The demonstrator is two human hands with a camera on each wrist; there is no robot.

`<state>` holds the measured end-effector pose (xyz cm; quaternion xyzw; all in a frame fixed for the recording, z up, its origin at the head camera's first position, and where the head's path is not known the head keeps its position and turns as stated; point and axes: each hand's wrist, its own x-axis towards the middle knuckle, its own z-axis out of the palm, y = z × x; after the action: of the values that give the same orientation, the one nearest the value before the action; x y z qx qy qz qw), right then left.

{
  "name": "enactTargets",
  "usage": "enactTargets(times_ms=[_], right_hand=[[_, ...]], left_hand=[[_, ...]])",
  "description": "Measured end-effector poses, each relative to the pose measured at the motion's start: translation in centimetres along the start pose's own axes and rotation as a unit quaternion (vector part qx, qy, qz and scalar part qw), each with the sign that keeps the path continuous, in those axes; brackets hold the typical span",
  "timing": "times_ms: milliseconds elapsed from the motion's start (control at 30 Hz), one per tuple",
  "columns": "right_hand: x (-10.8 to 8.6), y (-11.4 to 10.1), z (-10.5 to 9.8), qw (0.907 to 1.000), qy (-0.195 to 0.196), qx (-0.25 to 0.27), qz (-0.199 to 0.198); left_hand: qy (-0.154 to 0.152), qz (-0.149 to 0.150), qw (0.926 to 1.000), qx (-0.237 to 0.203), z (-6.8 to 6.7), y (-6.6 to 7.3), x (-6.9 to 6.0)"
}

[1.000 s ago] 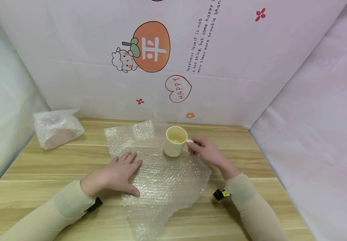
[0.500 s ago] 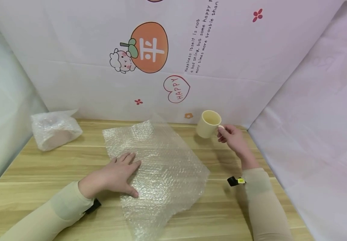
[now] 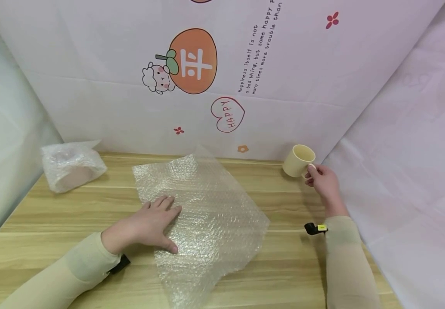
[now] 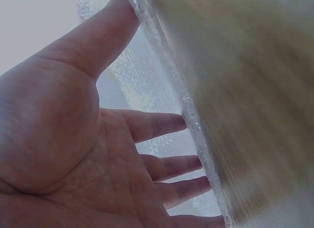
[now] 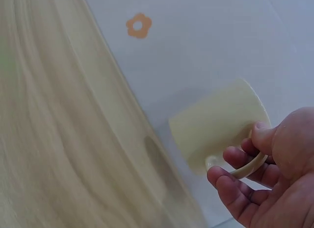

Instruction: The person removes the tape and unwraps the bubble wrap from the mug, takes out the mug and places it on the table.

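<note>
A pale yellow mug [image 3: 298,162] is at the back right of the table, its mouth facing up. My right hand [image 3: 324,185] grips its handle, and in the right wrist view the thumb and fingers curl round the handle of the mug [image 5: 218,122]. A sheet of bubble wrap [image 3: 214,219] lies flat across the middle of the table. On its left part rests my left hand [image 3: 147,225], fingers spread; the left wrist view shows the fingertips of that hand [image 4: 98,149] touching the bubble wrap [image 4: 196,127].
A bubble-wrapped bundle [image 3: 73,165] sits at the back left of the wooden table [image 3: 102,214]. White printed cloth [image 3: 284,120] stands behind the table, with more white cloth along both sides.
My right hand has carried the mug from above the bubble wrap to the right, over to the back right corner. My left hand has stayed on the wrap.
</note>
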<state>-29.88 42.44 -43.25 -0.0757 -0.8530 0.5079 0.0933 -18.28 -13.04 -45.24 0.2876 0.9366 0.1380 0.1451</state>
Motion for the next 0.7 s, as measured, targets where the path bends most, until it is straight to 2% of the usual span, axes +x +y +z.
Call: enactTargets(times_ms=[167, 367, 700], right_hand=[[0.4, 1.6, -0.6, 0.9993, 0.026, 0.008, 0.026], [0.7, 3.0, -1.0, 0.9967, 0.053, 0.04, 0.046], [1.1, 3.6, -1.0, 0.9953, 0.056, 0.053, 0.058]], left_hand=[[-0.001, 0.001, 1.0, -0.003, -0.1, 0.1, 0.0], [-0.001, 0.001, 1.0, -0.001, -0.1, 0.0, 0.0], [-0.001, 0.001, 1.0, -0.004, -0.1, 0.1, 0.0]])
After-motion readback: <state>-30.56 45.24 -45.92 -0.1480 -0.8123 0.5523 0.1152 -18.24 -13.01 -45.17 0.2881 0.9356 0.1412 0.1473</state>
